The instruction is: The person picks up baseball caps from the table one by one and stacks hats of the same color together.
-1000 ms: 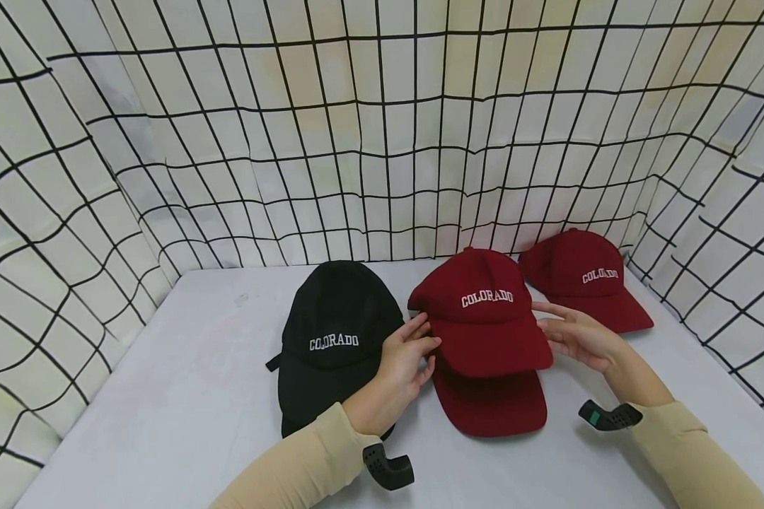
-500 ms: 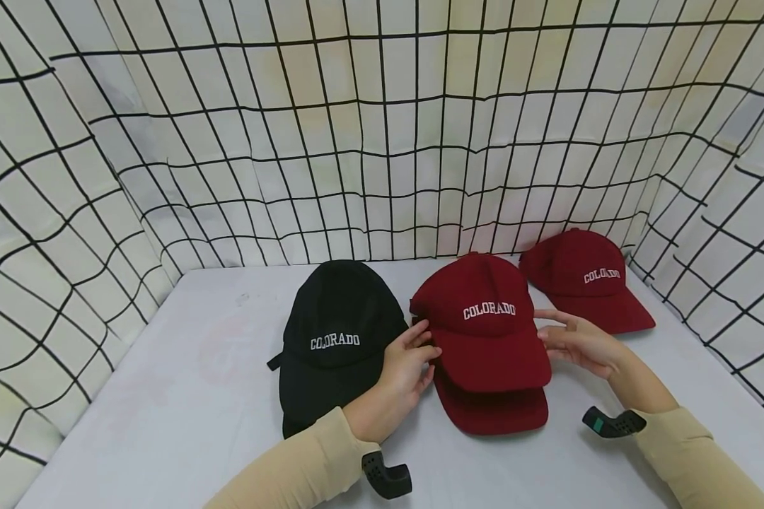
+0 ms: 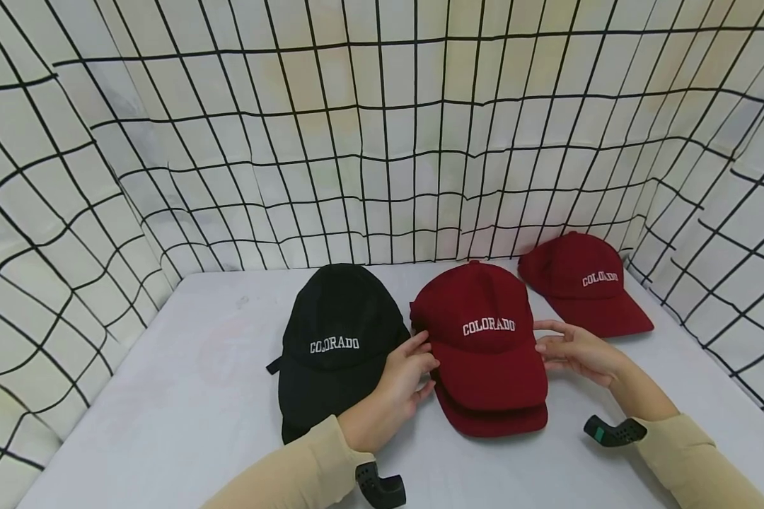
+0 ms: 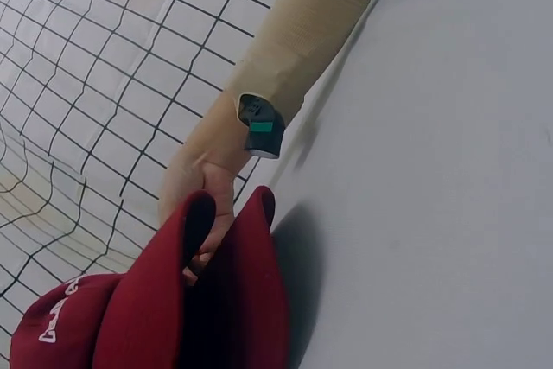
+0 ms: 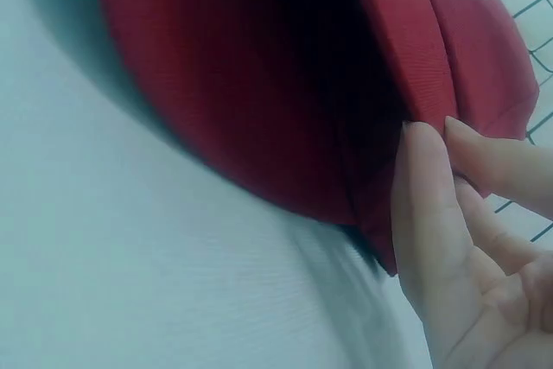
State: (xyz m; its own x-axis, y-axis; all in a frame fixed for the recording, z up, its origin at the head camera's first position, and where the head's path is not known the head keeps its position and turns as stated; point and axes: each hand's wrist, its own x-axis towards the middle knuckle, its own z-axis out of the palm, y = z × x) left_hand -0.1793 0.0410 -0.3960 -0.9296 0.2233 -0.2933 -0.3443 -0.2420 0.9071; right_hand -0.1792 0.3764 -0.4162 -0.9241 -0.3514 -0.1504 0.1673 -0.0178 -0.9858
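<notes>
In the head view a red baseball cap (image 3: 487, 375) with white COLORADO lettering sits over a second red baseball cap (image 3: 496, 428), of which mainly the brim's front edge shows. My left hand (image 3: 402, 378) holds the upper cap at its left side, where crown meets brim. On the opposite side my right hand (image 3: 579, 355) pinches it. The right wrist view shows thumb and fingers of the right hand (image 5: 467, 222) at the brim edge of the upper cap (image 5: 415, 49). A dark gap separates the two brims (image 4: 259, 274) in the left wrist view.
A black COLORADO cap (image 3: 337, 304) lies just left of the stacked caps, partly behind the left forearm. Another red cap (image 3: 576, 265) lies at the back right corner. White walls with a black grid (image 3: 388, 127) border the white table (image 3: 197, 375).
The upper red cap has come down and toward me over the lower one, so less of the lower brim shows. Both hands have lowered slightly with it.
</notes>
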